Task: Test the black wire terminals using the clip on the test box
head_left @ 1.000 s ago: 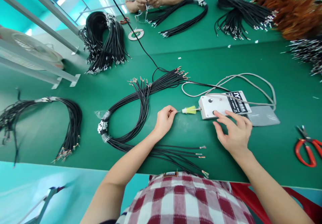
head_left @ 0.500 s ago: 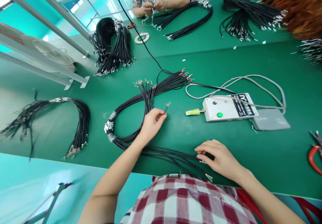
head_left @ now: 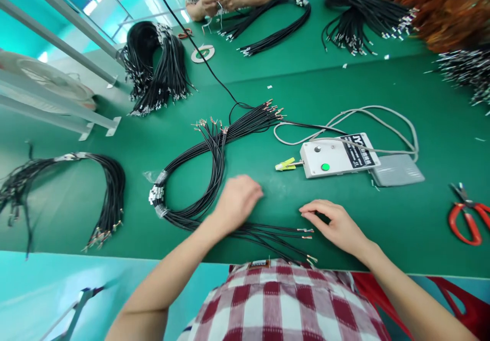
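The right hand's point(head_left: 337, 226) fingers point(head_left: 312, 210) lie narrow, tips just beside the stripped ends of the loose black wires point(head_left: 268, 231) at the bench's point(head_left: 383, 223) near edge, holding nothing. The left hand point(head_left: 237, 200) rests curled above the wires; its grip cannot be told. Each wire looks light and limp, likely best pinched on the insulation near the copper tip.

The scene is seen from one head-worn camera, aimed forward and down across the green worktop point(head_left: 383, 75) from its near edge, close above it.
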{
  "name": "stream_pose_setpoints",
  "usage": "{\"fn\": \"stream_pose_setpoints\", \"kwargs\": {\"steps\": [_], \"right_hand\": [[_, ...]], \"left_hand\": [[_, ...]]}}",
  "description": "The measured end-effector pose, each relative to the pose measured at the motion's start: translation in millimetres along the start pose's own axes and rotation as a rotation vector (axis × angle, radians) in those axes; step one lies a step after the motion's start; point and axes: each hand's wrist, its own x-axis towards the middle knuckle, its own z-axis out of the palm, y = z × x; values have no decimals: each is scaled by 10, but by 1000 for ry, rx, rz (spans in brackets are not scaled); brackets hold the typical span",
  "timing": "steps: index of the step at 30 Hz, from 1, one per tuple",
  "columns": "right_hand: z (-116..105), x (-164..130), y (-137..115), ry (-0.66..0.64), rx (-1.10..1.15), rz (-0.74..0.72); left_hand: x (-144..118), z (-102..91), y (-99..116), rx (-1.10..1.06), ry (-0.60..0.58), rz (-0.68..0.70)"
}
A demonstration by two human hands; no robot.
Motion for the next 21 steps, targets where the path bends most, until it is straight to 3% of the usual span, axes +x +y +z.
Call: {"fn": "stream_pose_setpoints", "kwargs": {"steps": [2,4,9,13,21], "right_hand": [[-5,24,1,38,2,23],[-1,40,-6,42,-11,25],[-2,25,-27,27,27,57],[-12,29,-36,32,152,131],[2,77,-26,36,227,165]], "left_hand": [[-90,181,375,-182,-282,187],[-143,318,573,-265,-377,209],[-135,341,566,-470,-340,110],[-116,262,578,-517,-440,140],[-71,338,668,-571,-539,75]]}}
